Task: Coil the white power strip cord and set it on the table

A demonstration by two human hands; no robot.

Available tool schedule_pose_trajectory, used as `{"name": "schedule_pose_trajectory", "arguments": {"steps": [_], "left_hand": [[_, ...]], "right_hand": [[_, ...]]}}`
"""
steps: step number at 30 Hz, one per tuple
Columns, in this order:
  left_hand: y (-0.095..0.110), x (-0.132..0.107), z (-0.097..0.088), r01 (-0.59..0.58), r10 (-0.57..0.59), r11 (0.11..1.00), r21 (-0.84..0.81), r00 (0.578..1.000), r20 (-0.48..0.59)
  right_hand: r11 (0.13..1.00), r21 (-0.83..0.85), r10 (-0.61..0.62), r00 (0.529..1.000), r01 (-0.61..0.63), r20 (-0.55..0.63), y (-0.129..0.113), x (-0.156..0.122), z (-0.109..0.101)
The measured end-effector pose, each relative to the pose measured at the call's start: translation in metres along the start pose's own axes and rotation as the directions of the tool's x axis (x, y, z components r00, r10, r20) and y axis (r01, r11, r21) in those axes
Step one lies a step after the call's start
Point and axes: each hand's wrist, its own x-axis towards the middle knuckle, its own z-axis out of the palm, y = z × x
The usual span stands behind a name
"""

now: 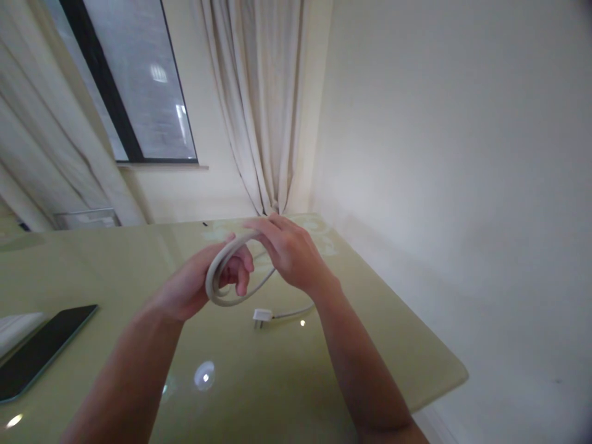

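Note:
Both hands are raised above a glossy green table (370, 345), working a white power cord (217, 271). My left hand (198, 283) is closed around a coil of the cord, which loops over its fingers. My right hand (289, 253) is closed on the upper strand of the same cord, just right of the coil. The cord's free end trails down to the table, where its white plug (261, 316) lies flat below the hands.
A dark tablet or phone (41, 348) lies at the table's left edge beside something white (16, 330). Cream curtains (259, 105) and a window (139, 80) stand behind the table. A plain wall (462, 185) runs along the right, close to the table's edge.

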Motion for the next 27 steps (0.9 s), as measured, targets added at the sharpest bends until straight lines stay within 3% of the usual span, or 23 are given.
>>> {"name": "schedule_pose_trajectory", "arguments": {"steps": [4,7,11,14,15,17,19,21,24,27], "left_hand": [[-0.009,0.007,-0.009,-0.16,0.162,0.966,0.201,0.987,0.005],[-0.021,0.015,-0.02,-0.271,0.287,0.907,0.321,0.958,-0.003],[-0.038,0.025,-0.035,-0.268,0.319,0.833,0.484,0.947,-0.026],[-0.044,0.031,-0.038,-0.239,0.344,0.73,0.64,0.938,-0.042],[-0.044,0.032,-0.038,-0.235,0.368,0.724,0.649,0.927,-0.075],[-0.04,0.031,-0.036,-0.229,0.416,0.764,0.603,0.889,-0.19],[-0.031,0.025,-0.035,-0.245,0.429,0.827,0.506,0.857,-0.286],[-0.019,0.014,-0.035,-0.283,0.425,0.871,0.401,0.843,-0.331],[-0.001,-0.003,-0.037,-0.298,0.426,0.881,0.369,0.838,-0.341],[0.01,-0.012,-0.039,-0.261,0.508,0.794,0.55,0.782,-0.362]], "right_hand": [[0.967,0.246,0.136,0.957,-0.072,-0.257,0.012,0.002,-0.003],[0.89,0.447,0.3,0.856,-0.092,-0.42,0.02,0.004,-0.004],[0.7,0.704,0.54,0.736,-0.122,-0.409,0.029,0.006,-0.002],[0.569,0.813,0.62,0.713,-0.123,-0.327,0.032,0.007,-0.001],[0.569,0.812,0.616,0.722,-0.131,-0.315,0.033,0.006,-0.001],[0.671,0.723,0.557,0.754,-0.163,-0.347,0.034,0.004,-0.002],[0.827,0.518,0.467,0.777,-0.216,-0.422,0.036,0.002,-0.004],[0.915,0.286,0.392,0.793,-0.284,-0.467,0.038,0.0,-0.006],[0.934,0.101,0.347,0.81,-0.342,-0.472,0.041,-0.001,-0.008],[0.938,0.079,0.337,0.835,-0.338,-0.435,0.04,-0.001,-0.009]]}}
